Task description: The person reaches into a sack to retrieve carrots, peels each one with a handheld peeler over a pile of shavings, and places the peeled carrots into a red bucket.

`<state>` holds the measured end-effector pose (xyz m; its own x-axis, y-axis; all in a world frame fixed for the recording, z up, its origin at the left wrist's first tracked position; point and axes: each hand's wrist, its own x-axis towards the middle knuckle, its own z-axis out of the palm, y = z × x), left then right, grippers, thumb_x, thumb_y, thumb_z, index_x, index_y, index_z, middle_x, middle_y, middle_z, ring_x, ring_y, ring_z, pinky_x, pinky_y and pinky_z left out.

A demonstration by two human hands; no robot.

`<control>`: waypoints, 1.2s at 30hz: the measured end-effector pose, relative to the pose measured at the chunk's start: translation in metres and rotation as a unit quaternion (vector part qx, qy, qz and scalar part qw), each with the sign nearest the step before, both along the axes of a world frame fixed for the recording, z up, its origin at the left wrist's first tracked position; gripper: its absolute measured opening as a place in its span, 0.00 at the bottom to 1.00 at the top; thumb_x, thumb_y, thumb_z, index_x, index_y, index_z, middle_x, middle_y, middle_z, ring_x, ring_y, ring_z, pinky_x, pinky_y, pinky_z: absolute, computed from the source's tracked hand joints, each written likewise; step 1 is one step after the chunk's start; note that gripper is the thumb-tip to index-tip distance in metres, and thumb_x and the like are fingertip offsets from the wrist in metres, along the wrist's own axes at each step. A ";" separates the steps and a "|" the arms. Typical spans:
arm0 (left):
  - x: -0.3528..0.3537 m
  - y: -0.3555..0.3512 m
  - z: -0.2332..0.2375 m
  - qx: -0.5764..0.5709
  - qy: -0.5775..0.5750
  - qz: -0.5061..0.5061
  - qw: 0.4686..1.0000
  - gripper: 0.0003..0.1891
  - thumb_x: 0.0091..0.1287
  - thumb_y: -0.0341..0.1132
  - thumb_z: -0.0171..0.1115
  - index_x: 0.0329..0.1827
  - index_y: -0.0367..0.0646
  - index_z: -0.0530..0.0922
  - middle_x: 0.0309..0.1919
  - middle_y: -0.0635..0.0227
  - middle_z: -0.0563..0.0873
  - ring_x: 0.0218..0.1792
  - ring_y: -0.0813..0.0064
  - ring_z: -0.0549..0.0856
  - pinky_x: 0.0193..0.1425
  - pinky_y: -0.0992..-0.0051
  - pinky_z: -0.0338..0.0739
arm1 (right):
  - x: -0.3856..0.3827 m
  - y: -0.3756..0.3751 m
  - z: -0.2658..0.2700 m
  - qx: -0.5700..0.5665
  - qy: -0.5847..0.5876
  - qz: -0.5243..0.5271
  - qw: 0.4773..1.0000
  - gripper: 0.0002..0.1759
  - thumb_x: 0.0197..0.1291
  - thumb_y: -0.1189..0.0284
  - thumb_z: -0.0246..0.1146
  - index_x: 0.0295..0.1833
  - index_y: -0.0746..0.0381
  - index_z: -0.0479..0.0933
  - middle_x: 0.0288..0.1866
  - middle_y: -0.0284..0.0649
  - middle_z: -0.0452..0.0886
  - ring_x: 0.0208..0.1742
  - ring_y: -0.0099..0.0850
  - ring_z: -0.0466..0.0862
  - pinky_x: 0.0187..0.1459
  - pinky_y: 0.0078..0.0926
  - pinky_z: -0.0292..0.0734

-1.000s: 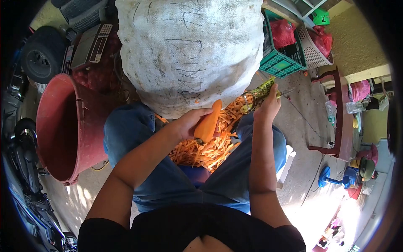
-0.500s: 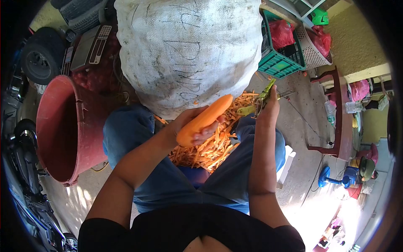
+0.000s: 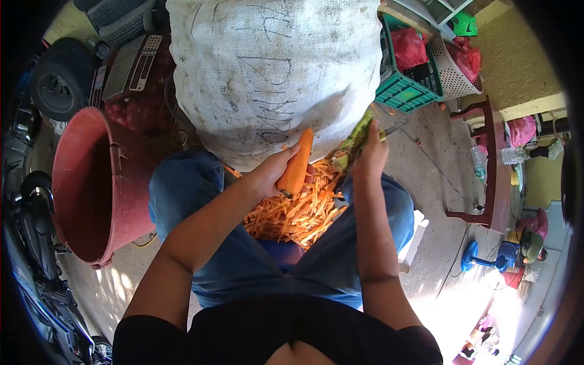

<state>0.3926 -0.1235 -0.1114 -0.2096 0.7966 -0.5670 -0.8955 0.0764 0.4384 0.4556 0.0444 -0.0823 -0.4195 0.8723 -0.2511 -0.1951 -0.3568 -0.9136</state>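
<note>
My left hand (image 3: pixel 277 174) is closed around a smooth orange carrot (image 3: pixel 298 164), its narrow end pointing up and its dark stem end towards me. To the right, my right hand (image 3: pixel 372 157) grips a green peeler (image 3: pixel 351 143), blurred by motion; its exact shape is hard to make out. A thin metal blade (image 3: pixel 396 127) sticks out on the far side of that hand. Carrot and peeler are apart. Beneath both hands, a heap of orange carrot peelings (image 3: pixel 292 216) lies between my knees.
A large white woven sack (image 3: pixel 274 73) stands right in front. On the left is a red tub (image 3: pixel 115 188). A green crate (image 3: pixel 404 91) and a white basket (image 3: pixel 453 79) are at the back right. A reddish wooden furniture piece (image 3: pixel 490 164) stands farther right.
The carrot has been turned more upright, its stem end now showing. My right hand has moved left and slightly down with the peeler, closer to the carrot.
</note>
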 end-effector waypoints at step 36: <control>-0.008 -0.007 0.025 -0.160 0.803 -0.022 0.573 0.14 0.49 0.34 0.60 0.38 0.40 0.70 0.28 0.60 0.77 0.31 0.59 0.77 0.32 0.68 0.70 | 0.013 -0.016 0.004 0.499 -0.267 0.340 0.751 0.10 0.49 0.70 0.60 0.25 0.65 0.69 0.17 0.50 0.71 0.21 0.47 0.74 0.23 0.35 0.66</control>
